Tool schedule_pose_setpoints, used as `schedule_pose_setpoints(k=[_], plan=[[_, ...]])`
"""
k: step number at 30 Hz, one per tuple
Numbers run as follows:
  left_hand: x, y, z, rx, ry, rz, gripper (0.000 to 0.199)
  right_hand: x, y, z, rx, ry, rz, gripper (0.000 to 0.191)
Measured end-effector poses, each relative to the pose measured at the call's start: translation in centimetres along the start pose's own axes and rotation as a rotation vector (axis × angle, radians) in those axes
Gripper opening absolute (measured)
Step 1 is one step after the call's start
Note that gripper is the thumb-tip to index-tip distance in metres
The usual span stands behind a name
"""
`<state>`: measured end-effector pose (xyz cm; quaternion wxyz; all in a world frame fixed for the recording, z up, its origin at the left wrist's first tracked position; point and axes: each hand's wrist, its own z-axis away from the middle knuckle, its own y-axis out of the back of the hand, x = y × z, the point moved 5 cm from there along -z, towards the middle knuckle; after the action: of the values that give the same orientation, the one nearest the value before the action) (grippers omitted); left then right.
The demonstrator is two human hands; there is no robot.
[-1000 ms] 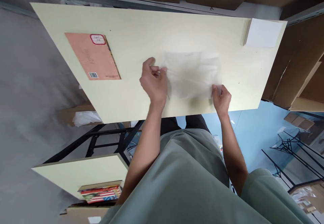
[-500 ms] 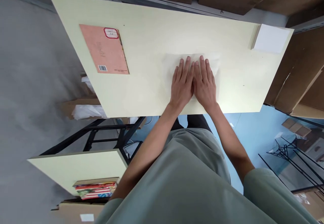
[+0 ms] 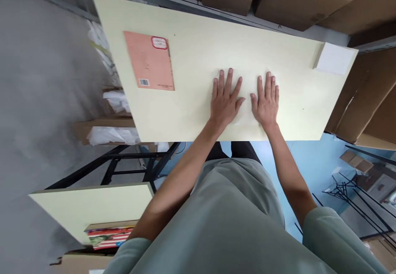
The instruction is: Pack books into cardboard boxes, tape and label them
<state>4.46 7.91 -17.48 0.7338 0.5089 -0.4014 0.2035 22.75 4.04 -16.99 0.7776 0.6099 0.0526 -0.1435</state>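
Note:
A thin, pale, see-through sheet lies flat on the cream tabletop; its edges are faint and its kind is hard to make out. My left hand rests palm down on the sheet's left part, fingers spread. Flat on its right part, or just at its edge, lies my right hand, fingers stretched out and thumb apart. A gap separates the two hands. To the left on the tabletop is a pink book with a red-framed label and a barcode.
A white stack of paper or cards sits at the far right corner. Cardboard boxes line the back shelf and the right side. Lower left, several colourful books lie on a second cream board beside a black metal frame.
My hands, side by side and touching before, have slid apart, the right hand moving to the right. The view has shifted slightly, so the pink book appears farther right.

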Motion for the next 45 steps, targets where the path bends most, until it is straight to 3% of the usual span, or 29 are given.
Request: schedule_pose_setpoints(k=[2, 4, 7, 10, 13, 17, 21, 25, 27, 30, 33, 35, 37, 39, 42, 45], plan=[[-0.2, 2.0, 0.4, 0.046, -0.006, 0.001, 0.080, -1.3, 1.0, 0.2, 0.031, -0.005, -0.032, 0.075], [-1.6, 5.7, 1.3, 0.154, 0.032, -0.006, 0.074, -4.0, 1.9, 0.3, 0.048, 0.045, -0.113, 0.073], [-5.6, 12.8, 3.6, 0.366, 0.156, -0.056, 0.060, -10.9, 1.7, 0.4, -0.006, 0.233, -0.310, 0.068], [-10.4, 18.0, 5.7, 0.490, 0.316, -0.118, 0.049, -18.7, -0.7, 0.0, -0.115, 0.413, -0.467, 0.065], [-14.7, 19.8, 6.3, 0.527, 0.473, -0.063, 0.046, -24.3, -4.0, -0.8, -0.191, 0.444, -0.525, 0.063], [-18.0, 19.0, 5.3, 0.535, 0.609, 0.117, 0.038, -26.5, -6.9, -1.8, -0.230, 0.334, -0.538, 0.063], [-18.6, 18.5, 4.1, 0.500, 0.672, 0.235, 0.035, -25.9, -7.2, -2.5, -0.268, 0.305, -0.587, 0.063], [-15.6, 19.8, 4.3, 0.570, 0.644, 0.245, 0.040, -25.3, -5.3, -3.2, -0.325, 0.267, -0.706, 0.063], [-12.1, 20.3, 5.0, 0.611, 0.587, 0.244, 0.035, -25.0, -3.5, -3.1, -0.366, 0.190, -0.837, 0.067], [-4.8, 19.7, 6.5, 0.622, 0.440, 0.228, 0.020, -24.4, 0.1, -2.0, -0.369, 0.106, -1.187, 0.074], [2.2, 17.1, 7.9, 0.495, 0.282, 0.096, 0.003, -21.3, 2.6, -0.4, -0.249, -0.013, -1.390, 0.067], [4.9, 14.4, 8.5, 0.368, 0.218, 0.086, 0.010, -17.4, 3.1, 0.7, -0.147, -0.149, -1.336, 0.063], [5.6, 11.8, 8.9, 0.296, 0.230, 0.117, 0.032, -12.9, 3.2, 1.8, -0.095, -0.245, -1.245, 0.064], [4.7, 9.7, 9.0, 0.284, 0.305, 0.158, 0.047, -8.9, 3.1, 2.7, -0.097, -0.284, -1.198, 0.063], [2.3, 6.8, 8.3, 0.236, 0.431, 0.335, 0.043, -4.8, 3.0, 3.7, -0.108, -0.306, -1.206, 0.062], [0.4, 4.6, 7.1, 0.182, 0.517, 0.504, 0.030, -3.3, 2.2, 3.9, -0.102, -0.310, -1.222, 0.061]])
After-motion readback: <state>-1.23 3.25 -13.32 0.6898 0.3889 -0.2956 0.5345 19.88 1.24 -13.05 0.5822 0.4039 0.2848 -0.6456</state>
